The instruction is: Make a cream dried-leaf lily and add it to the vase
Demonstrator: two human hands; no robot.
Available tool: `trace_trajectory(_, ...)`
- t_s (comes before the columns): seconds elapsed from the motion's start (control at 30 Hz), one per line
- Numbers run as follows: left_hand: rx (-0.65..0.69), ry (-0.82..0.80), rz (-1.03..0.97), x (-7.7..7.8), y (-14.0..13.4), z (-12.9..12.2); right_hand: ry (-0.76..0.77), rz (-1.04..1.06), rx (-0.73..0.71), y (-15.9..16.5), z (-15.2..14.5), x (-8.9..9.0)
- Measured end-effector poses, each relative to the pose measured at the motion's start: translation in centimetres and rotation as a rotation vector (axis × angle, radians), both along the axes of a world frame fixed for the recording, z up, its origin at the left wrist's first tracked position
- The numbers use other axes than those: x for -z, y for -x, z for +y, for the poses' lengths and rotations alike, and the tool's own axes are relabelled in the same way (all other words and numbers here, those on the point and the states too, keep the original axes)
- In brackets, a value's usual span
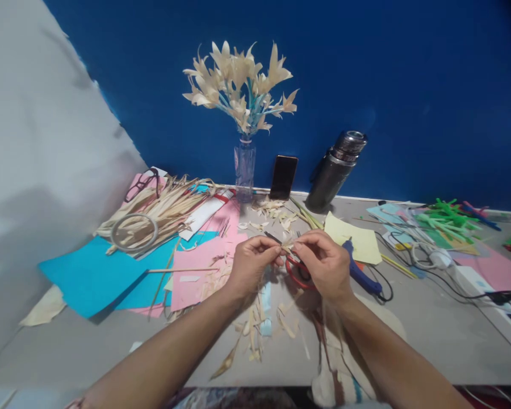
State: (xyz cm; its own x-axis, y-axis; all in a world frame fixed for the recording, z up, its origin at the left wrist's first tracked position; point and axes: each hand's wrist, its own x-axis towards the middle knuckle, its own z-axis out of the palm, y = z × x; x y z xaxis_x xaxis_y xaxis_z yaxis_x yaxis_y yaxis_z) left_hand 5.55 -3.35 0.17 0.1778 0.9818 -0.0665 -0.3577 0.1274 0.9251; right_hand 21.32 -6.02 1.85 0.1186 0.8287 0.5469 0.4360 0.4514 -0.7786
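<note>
My left hand [256, 264] and my right hand [323, 264] meet over the middle of the table, fingertips pinched together. Between them is a small pale strip of dried husk [288, 250], mostly covered by the fingers. Under my right hand lie red-handled scissors [296, 275], their blades partly hidden. A blue glue gun [361, 275] rests just right of that hand, beside a yellow sheet of paper [353, 238]. Husk scraps [251, 324] are scattered below and beyond my hands.
A clear bottle [244, 170] holds husk flowers [242, 79] against the blue wall. Near it stand a phone [283, 177] and a dark flask [336, 170]. Husk strips [170, 204] and blue paper [89, 278] lie left; a power strip [485, 292] with cables lies right.
</note>
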Motion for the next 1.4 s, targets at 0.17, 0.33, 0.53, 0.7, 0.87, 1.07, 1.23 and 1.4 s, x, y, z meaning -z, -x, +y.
trace_trajectory(0.17, 0.038, 0.155, -0.229, 0.6, -0.1, 0.4, -0.020, -0.004, 0.032, 0.1, -0.1, -0.1)
trace_trajectory(0.33, 0.050, 0.225, -0.341, 1.0, 0.0, 0.7, -0.052, -0.058, 0.025, 0.5, -0.6, -0.5)
trace_trajectory(0.53, 0.083, 0.314, -0.407, 1.1, 0.1, 0.8, -0.079, -0.092, 0.024, 0.4, -0.3, -0.3)
trace_trajectory(0.7, 0.118, 0.352, -0.443, 1.0, 0.3, 0.8, -0.097, -0.073, -0.030, 0.0, 0.0, 0.2)
trace_trajectory(0.87, 0.117, 0.372, -0.473, 1.1, 0.3, 0.8, -0.116, -0.065, -0.012, 0.1, -0.2, -0.2)
trace_trajectory(1.07, 0.087, 0.398, -0.509, 1.7, 0.2, 0.8, -0.332, -0.258, -0.029, 1.0, -1.2, -0.4)
trace_trajectory(1.23, 0.153, 0.360, -0.555, 2.1, -0.1, 0.7, -0.366, -0.361, 0.030, 1.1, -0.8, 0.7)
trace_trajectory(1.4, 0.210, 0.368, -0.570, 2.1, -0.4, 0.3, -0.346, -0.352, 0.084, 0.9, 0.0, 1.2)
